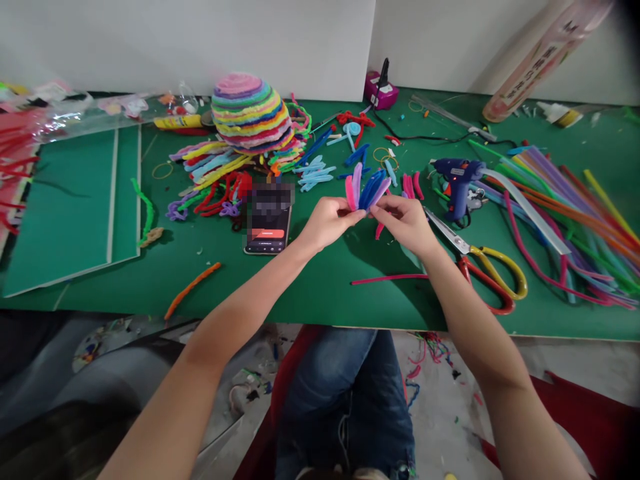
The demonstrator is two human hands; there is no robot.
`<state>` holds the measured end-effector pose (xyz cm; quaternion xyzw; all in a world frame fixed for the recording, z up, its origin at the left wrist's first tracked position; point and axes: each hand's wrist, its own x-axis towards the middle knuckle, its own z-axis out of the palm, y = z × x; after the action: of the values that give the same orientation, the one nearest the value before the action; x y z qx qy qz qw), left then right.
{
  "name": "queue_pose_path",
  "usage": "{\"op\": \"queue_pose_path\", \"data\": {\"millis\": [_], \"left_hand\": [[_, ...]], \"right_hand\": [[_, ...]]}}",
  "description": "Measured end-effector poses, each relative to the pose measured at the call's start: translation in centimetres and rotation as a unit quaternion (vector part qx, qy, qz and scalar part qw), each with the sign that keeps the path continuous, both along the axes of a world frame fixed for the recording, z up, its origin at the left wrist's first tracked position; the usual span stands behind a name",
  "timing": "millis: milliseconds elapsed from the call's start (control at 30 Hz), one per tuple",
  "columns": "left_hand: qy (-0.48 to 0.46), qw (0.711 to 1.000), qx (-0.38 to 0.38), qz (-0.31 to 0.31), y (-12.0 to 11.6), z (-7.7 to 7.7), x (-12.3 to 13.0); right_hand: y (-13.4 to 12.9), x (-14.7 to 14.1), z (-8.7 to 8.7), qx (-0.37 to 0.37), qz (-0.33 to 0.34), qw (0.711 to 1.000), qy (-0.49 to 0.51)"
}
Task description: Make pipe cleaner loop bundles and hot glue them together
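Observation:
Both my hands meet over the middle of the green table, pinching a small fan of folded pipe cleaners (369, 189) in pink, purple and blue. My left hand (331, 221) is closed on its lower left side, and my right hand (404, 221) grips the lower right side. The loops point up and away from me. Just behind lie light blue folded pipe cleaners (314, 175) and dark blue ones. Pink pieces (412, 186) rest beyond my right hand. A phone (269, 223) lies to the left of my left hand.
A glue gun (457, 181) with a small red light and red-and-yellow-handled scissors (493, 270) lie right of my hands. Long pipe cleaners (575, 200) spread at the far right. A striped pipe-cleaner dome (253, 117) stands back left, and a pink bottle (543, 63) back right.

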<state>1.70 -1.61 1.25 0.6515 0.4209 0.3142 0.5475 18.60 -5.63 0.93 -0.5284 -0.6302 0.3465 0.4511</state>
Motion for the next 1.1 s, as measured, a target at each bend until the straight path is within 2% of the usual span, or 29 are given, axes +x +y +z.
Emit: {"op": "queue_pose_path", "data": {"millis": [267,533,767,967,1100], "left_hand": [[0.000,1.000,0.008,-0.005,0.0,0.0,0.1],[0.013,0.995,-0.093,-0.019,-0.3,0.9,-0.1],[0.009,0.993,-0.114,0.007,-0.5,0.8,0.3],[-0.009,0.994,-0.110,0.019,0.0,0.4,0.0],[0.004,0.992,-0.125,0.004,0.2,0.3,-0.2]], "right_hand": [[-0.1,-0.3,-0.3,-0.002,-0.023,1.000,0.018],[-0.5,-1.1,0.0,-0.028,-0.067,0.997,-0.023],[-0.5,-1.1,0.0,-0.030,-0.077,0.996,-0.046],[-0.2,-0.3,0.5,-0.016,-0.050,0.999,-0.006],[0.1,0.1,0.3,-0.014,-0.047,0.998,0.041]]}}
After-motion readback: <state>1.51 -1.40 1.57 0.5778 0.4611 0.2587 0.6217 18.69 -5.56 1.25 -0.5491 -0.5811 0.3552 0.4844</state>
